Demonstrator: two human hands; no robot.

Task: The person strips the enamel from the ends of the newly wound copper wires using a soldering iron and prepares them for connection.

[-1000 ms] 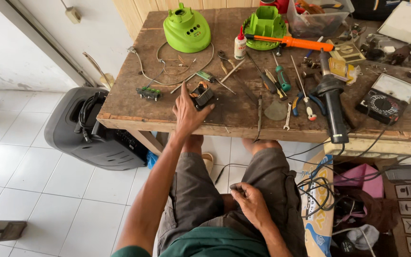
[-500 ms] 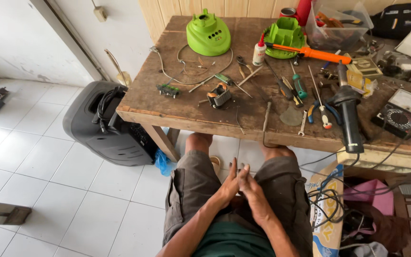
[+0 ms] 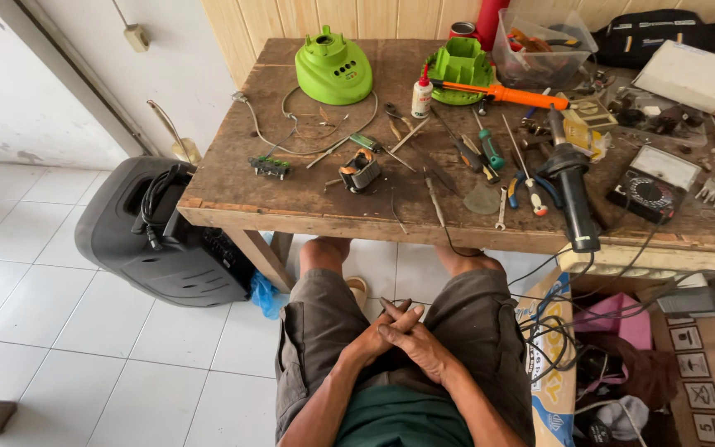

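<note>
Resting interlaced in the lap, the fingers of the left hand (image 3: 371,339) and right hand (image 3: 419,348) are clasped on each other and hold nothing. Nearest on the wooden workbench (image 3: 233,194) sits the small transformer (image 3: 361,171), well apart from them; it looks dense, rigid and heavy for its size, best gripped by its laminated core, clear of the thin wire leads.

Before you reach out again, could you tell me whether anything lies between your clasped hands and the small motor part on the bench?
Nothing visible: only open air and the table edge separate the hands from the motor part.
</note>
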